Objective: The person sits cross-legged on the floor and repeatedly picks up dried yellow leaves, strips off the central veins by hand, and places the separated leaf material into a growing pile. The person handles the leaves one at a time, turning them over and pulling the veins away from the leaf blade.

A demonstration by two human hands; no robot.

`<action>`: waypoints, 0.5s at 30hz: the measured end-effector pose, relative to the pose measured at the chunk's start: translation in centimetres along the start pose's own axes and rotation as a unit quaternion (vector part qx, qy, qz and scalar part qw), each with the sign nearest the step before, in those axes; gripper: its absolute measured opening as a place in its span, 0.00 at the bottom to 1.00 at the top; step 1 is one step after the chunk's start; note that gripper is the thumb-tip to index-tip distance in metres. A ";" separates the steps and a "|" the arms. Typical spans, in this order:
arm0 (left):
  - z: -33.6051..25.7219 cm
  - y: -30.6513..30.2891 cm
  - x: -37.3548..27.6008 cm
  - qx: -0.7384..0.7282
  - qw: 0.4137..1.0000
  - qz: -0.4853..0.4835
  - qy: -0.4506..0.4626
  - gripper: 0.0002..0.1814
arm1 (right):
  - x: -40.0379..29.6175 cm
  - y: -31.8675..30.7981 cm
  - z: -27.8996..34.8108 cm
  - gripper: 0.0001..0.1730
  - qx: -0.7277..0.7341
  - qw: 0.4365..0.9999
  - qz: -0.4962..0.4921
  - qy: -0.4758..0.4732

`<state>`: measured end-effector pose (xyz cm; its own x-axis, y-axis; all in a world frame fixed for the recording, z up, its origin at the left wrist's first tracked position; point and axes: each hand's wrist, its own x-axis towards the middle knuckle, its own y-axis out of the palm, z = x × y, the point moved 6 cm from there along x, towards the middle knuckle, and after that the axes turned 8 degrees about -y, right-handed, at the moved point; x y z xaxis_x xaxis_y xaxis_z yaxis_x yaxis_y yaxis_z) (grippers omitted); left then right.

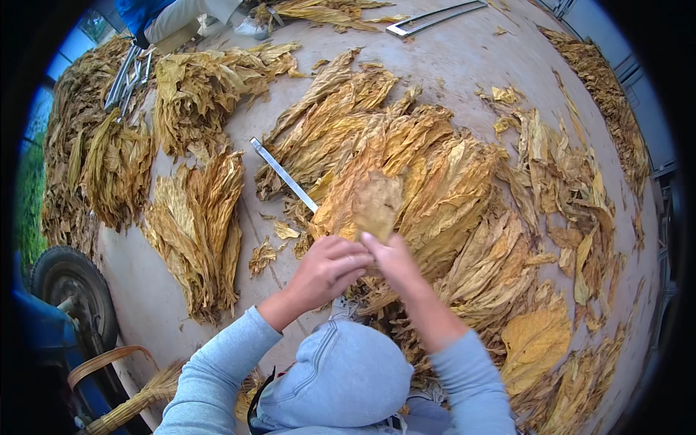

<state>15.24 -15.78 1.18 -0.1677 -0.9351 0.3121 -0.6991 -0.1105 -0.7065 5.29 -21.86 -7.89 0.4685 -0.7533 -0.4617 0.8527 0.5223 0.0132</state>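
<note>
Both my hands meet in front of me over a large heap of dried tobacco leaves (435,174). A single brownish tobacco leaf (377,201) stands up from between them, blurred. The thumb and fingers of my right hand (396,261) pinch its lower end. My left hand (333,265) touches the same spot with bent fingers; whether it grips the leaf too cannot be told. A flat metal bar (284,174) runs under the heap just beyond my left hand. Left of it lies a separate bundle of dried leaves (198,234) on the concrete floor.
More leaf piles lie at the left (117,168) and right (565,201). A metal frame (435,19) rests on the floor at the top. Another person's leg (179,22) shows at upper left. A wheel (76,293) and a straw broom (141,397) are at lower left.
</note>
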 end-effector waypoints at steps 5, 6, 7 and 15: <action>6.6 0.1 -1.1 -0.003 0.968 -0.092 -0.235 0.16 | -3.2 -26.9 3.3 0.16 0.070 0.948 -0.294 -0.102; 6.8 1.1 0.5 0.050 0.971 -0.121 -0.201 0.16 | -5.3 -36.0 3.1 0.17 0.417 0.768 -0.391 -0.290; 7.7 1.0 0.7 0.132 0.963 -0.149 -0.183 0.17 | -7.6 -34.3 4.2 0.19 0.374 0.714 -0.551 -0.217; 14.5 5.4 -0.1 0.106 0.934 -0.042 -0.339 0.04 | -2.3 -9.8 -0.2 0.12 -0.094 0.989 -0.111 0.005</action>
<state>21.61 -21.14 -11.89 0.4104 -0.9104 -0.0523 -0.5255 -0.1892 -0.8295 -4.20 -25.22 -7.10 0.2716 -0.8537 -0.4443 0.8754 0.4109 -0.2546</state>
